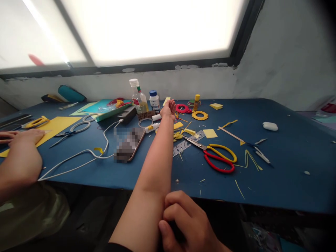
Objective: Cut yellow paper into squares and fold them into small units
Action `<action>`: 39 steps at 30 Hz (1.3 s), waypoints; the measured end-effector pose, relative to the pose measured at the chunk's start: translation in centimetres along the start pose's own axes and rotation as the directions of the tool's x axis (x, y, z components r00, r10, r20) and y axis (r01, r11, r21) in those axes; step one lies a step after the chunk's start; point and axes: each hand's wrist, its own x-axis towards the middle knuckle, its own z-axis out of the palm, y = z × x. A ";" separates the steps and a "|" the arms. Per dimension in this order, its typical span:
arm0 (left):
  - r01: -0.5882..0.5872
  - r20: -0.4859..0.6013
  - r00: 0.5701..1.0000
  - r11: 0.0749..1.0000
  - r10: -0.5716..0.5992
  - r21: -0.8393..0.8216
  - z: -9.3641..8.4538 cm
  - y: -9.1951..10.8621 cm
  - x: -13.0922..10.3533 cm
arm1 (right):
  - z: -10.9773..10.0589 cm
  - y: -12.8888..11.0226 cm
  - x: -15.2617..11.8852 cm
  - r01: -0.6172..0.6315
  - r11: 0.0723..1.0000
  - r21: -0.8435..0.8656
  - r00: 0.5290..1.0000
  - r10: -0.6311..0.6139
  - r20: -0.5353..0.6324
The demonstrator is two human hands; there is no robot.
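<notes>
- Blue covers the bench (294,168), and our left forearm (157,157) stretches over its middle from near to far.
- Our left grip (168,111) is at the far end, loosely curled, just left of the red toothed ring (181,109) and beside a small yellow note (166,100); we cannot tell whether it holds that note.
- Our right grip (190,218) rests at the near side against the inner elbow, fingers bent, thumb a narrow gap away, with no object showing between them.
- We see the red-and-yellow scissors (205,148) to the right, tips towards our forearm; a careless sweep right could cause a nick.
- Yellow scraps (179,135) lie right of the wrist, partly over the metal ruler (181,148); a dragged arm could scatter them or carry some off on the skin.
- Just left of our forearm lies the glue tube (151,128); a leftward bump could roll it against the phone (132,141).
- Farther left, the clear bottle (138,99) and white bottle (154,103) stand upright, and a wide swing of our left grip could topple either.
- White cable (78,159) loops to the near left edge; if we snag it, the dark box (128,114) it joins could be pulled along.
</notes>
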 end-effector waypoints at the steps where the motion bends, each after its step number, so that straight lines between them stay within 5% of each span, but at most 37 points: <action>1: -0.010 0.017 1.000 0.999 0.010 0.039 0.2 0.1 -0.2 | -0.5 0.2 0.1 0.038 0.999 0.005 0.998 -0.039 0.044; 6: -0.122 0.226 0.973 0.949 0.056 0.290 1.2 0.1 -3.6 | -6.4 3.4 3.7 -0.230 0.967 -0.106 0.973 0.229 -0.021; 8: -0.222 0.382 0.922 0.897 0.067 0.381 0.5 0.0 -6.4 | -9.0 5.6 5.7 -0.416 0.909 0.018 0.904 0.415 -0.099; 11: -0.393 0.586 0.808 0.793 0.056 0.466 -2.0 -0.3 -10.8 | -11.6 8.8 8.2 -0.556 0.775 0.299 0.810 0.587 -0.015; 14: -0.546 0.700 0.711 0.677 0.063 0.494 -4.9 -0.8 -13.4 | -12.5 11.0 9.6 -0.629 0.667 0.400 0.742 0.669 0.051; 21: -0.741 0.823 0.565 0.473 0.056 0.477 -6.9 -1.8 -13.4 | -11.7 13.1 9.3 -0.648 0.677 0.349 0.755 0.629 0.183; 24: -0.751 0.832 0.554 0.441 0.016 0.492 -7.0 -1.8 -13.7 | -11.6 13.6 9.0 -0.644 0.678 0.354 0.760 0.619 0.197; 27: -0.693 0.800 0.593 0.452 -0.085 0.562 -7.0 -1.4 -14.5 | -11.8 14.0 8.7 -0.638 0.684 0.353 0.765 0.615 0.192; 32: -0.310 0.607 0.727 0.634 -0.321 0.708 -6.2 -0.9 -15.4 | -12.1 14.3 8.4 -0.602 0.739 0.303 0.798 0.572 0.189; 35: -0.174 0.550 0.729 0.666 -0.408 0.725 -6.0 -0.7 -15.6 | -12.2 14.3 8.4 -0.582 0.753 0.307 0.813 0.550 0.190; 39: -0.142 0.545 0.711 0.668 -0.444 0.730 -6.3 -0.7 -15.5 | -12.1 14.1 8.4 -0.562 0.766 0.313 0.827 0.516 0.223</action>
